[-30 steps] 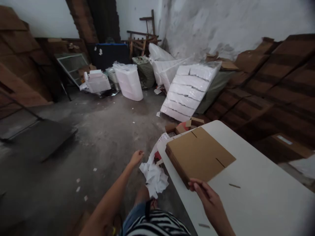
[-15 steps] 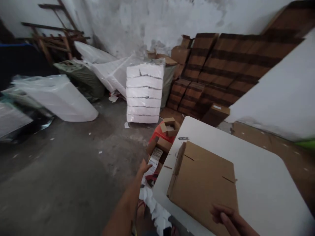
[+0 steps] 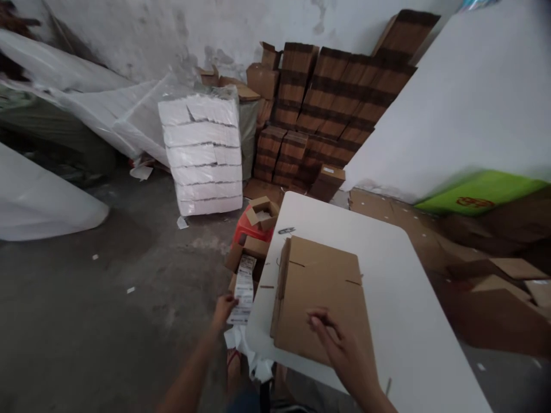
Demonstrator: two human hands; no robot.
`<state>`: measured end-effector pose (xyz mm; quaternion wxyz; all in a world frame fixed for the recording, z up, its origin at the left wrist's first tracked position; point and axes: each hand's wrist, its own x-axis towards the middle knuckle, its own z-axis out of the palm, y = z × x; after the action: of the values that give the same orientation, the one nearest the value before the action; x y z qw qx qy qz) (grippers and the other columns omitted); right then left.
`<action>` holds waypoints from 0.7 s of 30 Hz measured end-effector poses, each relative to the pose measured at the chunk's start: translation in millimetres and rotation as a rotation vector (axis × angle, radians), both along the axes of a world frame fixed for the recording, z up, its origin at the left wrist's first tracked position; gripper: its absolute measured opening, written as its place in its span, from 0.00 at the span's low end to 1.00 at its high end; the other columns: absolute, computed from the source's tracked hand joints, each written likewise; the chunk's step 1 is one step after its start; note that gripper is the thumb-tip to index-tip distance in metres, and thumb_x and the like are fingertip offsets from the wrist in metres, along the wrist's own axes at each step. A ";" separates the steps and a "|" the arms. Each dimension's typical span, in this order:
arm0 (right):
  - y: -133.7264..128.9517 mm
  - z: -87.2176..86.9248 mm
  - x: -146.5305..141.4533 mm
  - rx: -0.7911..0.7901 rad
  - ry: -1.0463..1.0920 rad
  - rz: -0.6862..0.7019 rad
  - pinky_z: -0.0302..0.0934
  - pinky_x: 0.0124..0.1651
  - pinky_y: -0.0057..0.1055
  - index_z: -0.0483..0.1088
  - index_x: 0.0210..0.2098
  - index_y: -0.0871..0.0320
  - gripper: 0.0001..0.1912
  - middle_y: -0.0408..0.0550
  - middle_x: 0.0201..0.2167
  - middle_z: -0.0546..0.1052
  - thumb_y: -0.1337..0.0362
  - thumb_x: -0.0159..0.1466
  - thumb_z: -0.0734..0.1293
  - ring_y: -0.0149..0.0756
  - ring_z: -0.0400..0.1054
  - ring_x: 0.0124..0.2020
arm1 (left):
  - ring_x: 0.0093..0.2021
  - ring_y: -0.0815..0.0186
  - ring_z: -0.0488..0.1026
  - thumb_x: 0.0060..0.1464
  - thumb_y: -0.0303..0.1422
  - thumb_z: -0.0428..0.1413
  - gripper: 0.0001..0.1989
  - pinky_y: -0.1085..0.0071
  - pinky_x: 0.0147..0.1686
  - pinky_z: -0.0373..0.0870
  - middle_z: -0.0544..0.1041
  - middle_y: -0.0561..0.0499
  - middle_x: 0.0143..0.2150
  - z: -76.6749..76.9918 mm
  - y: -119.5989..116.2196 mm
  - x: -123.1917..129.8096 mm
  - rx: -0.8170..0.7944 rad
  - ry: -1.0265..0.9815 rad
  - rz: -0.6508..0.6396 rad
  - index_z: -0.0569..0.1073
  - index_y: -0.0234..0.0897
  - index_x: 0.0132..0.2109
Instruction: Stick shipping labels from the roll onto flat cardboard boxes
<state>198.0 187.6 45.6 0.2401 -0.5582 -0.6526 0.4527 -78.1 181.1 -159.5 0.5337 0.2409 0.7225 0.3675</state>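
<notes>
My left hand pinches the edge of a strip of printed labels beside the table's left edge. The strip runs up into an open carton standing low at the table's side. Over a flat stack of folded cardboard boxes on the white table hovers my right hand. Its thumb and fingers are curled together; whether anything small sits between the tips cannot be made out.
Small scissors-like snips lie near the white table's far left corner. Beyond are a red stool with a small open box, a plastic-wrapped white stack and piled brown cartons. White scrap paper hangs below the left edge.
The view has swung right. My left hand has drawn the label strip out towards me, so more of it shows. My right hand has moved further over the cardboard, fingers still curled.
</notes>
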 end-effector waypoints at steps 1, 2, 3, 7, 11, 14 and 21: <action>3.6 0.8 -2.5 0.022 -0.013 0.030 0.65 0.45 0.34 0.69 0.41 0.58 0.19 0.53 0.39 0.75 0.51 0.62 0.59 0.39 0.70 0.42 | 0.31 0.68 0.71 0.54 0.37 0.55 0.11 0.68 0.35 0.69 0.74 0.51 0.30 21.5 -3.2 0.9 0.060 -0.010 0.032 0.71 0.31 0.32; 7.3 2.1 -5.2 0.041 -0.012 0.061 0.65 0.45 0.34 0.69 0.43 0.58 0.18 0.53 0.39 0.75 0.52 0.62 0.59 0.38 0.69 0.41 | 0.33 0.66 0.72 0.52 0.38 0.56 0.11 0.69 0.37 0.68 0.74 0.51 0.31 45.5 -7.2 3.4 0.133 -0.018 0.066 0.71 0.32 0.33; 11.0 4.1 -8.1 0.064 0.010 0.096 0.64 0.46 0.34 0.67 0.47 0.58 0.18 0.52 0.40 0.74 0.55 0.63 0.59 0.37 0.69 0.41 | 0.35 0.66 0.72 0.51 0.39 0.56 0.12 0.70 0.39 0.67 0.75 0.51 0.32 71.3 -12.1 8.4 0.199 -0.035 0.085 0.71 0.33 0.34; 22.9 20.4 -15.1 0.157 0.164 0.247 0.64 0.45 0.32 0.54 0.59 0.57 0.31 0.49 0.43 0.73 0.64 0.58 0.65 0.33 0.69 0.39 | 0.35 0.62 0.72 0.45 0.41 0.60 0.15 0.71 0.37 0.67 0.77 0.49 0.34 167.2 -36.8 53.0 0.375 -0.147 0.016 0.74 0.34 0.36; 23.3 30.3 -3.2 0.197 0.177 0.343 0.62 0.43 0.29 0.68 0.42 0.57 0.11 0.45 0.37 0.75 0.68 0.59 0.63 0.32 0.69 0.38 | 0.38 0.58 0.73 0.39 0.42 0.63 0.19 0.68 0.40 0.68 0.78 0.45 0.35 210.0 -51.1 102.5 0.332 -0.302 0.020 0.76 0.32 0.36; 11.2 22.0 10.8 0.287 0.142 0.450 0.60 0.43 0.29 0.69 0.39 0.56 0.08 0.45 0.37 0.75 0.70 0.59 0.63 0.32 0.68 0.39 | 0.41 0.52 0.74 0.46 0.51 0.53 0.27 0.61 0.42 0.69 0.78 0.40 0.36 212.1 -46.0 123.7 0.149 -0.657 0.082 0.76 0.28 0.39; 7.9 62.7 65.5 0.472 0.205 0.455 0.56 0.46 0.34 0.69 0.29 0.57 0.05 0.48 0.36 0.70 0.69 0.60 0.63 0.36 0.61 0.42 | 0.40 0.57 0.76 0.58 0.32 0.45 0.17 0.62 0.41 0.73 0.78 0.41 0.36 178.9 -6.4 133.6 0.093 -0.576 0.557 0.69 0.26 0.50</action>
<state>263.5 195.6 108.3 0.3199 -0.2792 -0.8194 0.3851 55.6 174.7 19.5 0.5830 -0.0532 0.5636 0.5828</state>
